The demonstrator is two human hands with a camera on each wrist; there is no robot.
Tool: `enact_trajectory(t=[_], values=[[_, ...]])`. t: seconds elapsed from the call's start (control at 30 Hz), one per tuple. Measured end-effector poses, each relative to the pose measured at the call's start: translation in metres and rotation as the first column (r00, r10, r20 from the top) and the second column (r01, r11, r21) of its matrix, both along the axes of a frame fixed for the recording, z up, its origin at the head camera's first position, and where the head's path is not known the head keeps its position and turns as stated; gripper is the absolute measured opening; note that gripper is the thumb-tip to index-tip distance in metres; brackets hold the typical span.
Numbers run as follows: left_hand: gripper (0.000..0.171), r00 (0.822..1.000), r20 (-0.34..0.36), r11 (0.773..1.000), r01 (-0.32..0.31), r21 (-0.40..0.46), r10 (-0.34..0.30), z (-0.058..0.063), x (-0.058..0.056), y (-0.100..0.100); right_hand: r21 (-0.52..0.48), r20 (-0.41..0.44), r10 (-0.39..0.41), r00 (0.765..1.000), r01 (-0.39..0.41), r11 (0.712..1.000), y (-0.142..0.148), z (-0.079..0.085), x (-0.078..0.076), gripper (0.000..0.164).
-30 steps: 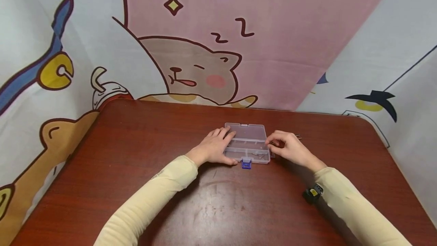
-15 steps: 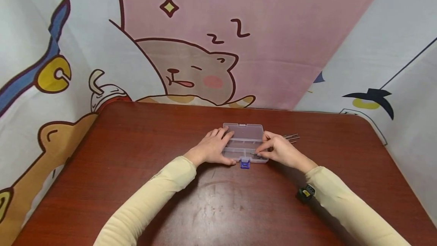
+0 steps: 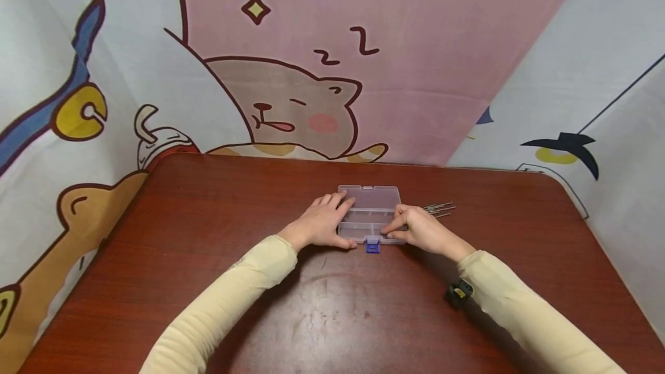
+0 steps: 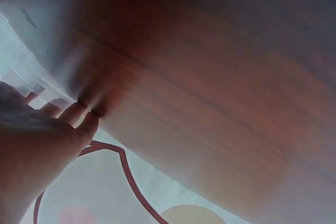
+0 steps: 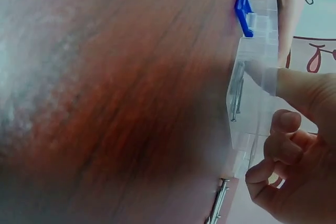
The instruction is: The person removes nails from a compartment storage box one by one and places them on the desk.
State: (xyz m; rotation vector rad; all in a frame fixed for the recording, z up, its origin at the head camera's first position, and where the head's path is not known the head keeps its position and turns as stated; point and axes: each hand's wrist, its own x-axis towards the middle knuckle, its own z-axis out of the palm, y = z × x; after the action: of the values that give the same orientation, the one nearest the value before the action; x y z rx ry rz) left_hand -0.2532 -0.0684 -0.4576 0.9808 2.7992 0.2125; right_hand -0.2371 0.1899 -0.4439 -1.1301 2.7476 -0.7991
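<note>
A clear plastic compartment box (image 3: 372, 198) lies with its lid folded back on the table, its blue latch (image 3: 372, 246) hanging at the front. My left hand (image 3: 323, 223) rests spread against the box's left side, its fingers over the edge and the thumb by the front corner. My right hand (image 3: 426, 231) reaches into the front right compartment, thumb and forefinger together. In the right wrist view, its thumb (image 5: 302, 85) goes inside the wall and its tip pinches at the ends of several thin metal nails (image 5: 239, 95); the forefinger is hidden there. The other fingers are curled.
More loose nails (image 3: 441, 209) lie on the dark red-brown table (image 3: 322, 316) just right of the box, behind the right hand. A printed cartoon cloth (image 3: 415, 74) closes off the back and both sides of the table.
My right hand has moved from the box's right edge leftward into the front right compartment, uncovering the loose nails behind it. My left hand keeps its place on the box.
</note>
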Motion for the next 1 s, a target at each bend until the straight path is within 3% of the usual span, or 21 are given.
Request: enact_trajectory(t=[0.1, 0.5, 0.77, 0.9, 1.0], values=[[0.104, 1.000, 0.004, 1.000, 0.000, 0.003, 0.000, 0.000, 0.000, 0.000, -0.003, 0.014, 0.001, 1.000, -0.001, 1.000, -0.002, 0.002, -0.001, 0.010], [0.104, 1.000, 0.009, 1.000, -0.002, 0.017, 0.002, 0.000, 0.000, 0.000, 0.001, -0.071, -0.091, 0.993, 0.092, 0.996, -0.007, -0.007, 0.002, 0.010], [0.103, 1.000, -0.002, 1.000, 0.002, 0.019, -0.002, 0.002, -0.001, 0.000, -0.050, -0.143, -0.080, 0.987, 0.074, 0.996, -0.004, -0.015, -0.001, 0.009], [0.103, 1.000, 0.008, 1.000, 0.002, 0.011, -0.002, 0.002, -0.001, 0.000, -0.086, -0.114, -0.049, 0.992, 0.040, 0.996, -0.001, -0.017, -0.003, 0.009], [0.103, 1.000, 0.011, 1.000, 0.002, 0.001, -0.002, 0.002, 0.000, 0.001, -0.129, -0.034, -0.046, 0.998, 0.041, 0.991, 0.001, -0.017, -0.003, 0.010]])
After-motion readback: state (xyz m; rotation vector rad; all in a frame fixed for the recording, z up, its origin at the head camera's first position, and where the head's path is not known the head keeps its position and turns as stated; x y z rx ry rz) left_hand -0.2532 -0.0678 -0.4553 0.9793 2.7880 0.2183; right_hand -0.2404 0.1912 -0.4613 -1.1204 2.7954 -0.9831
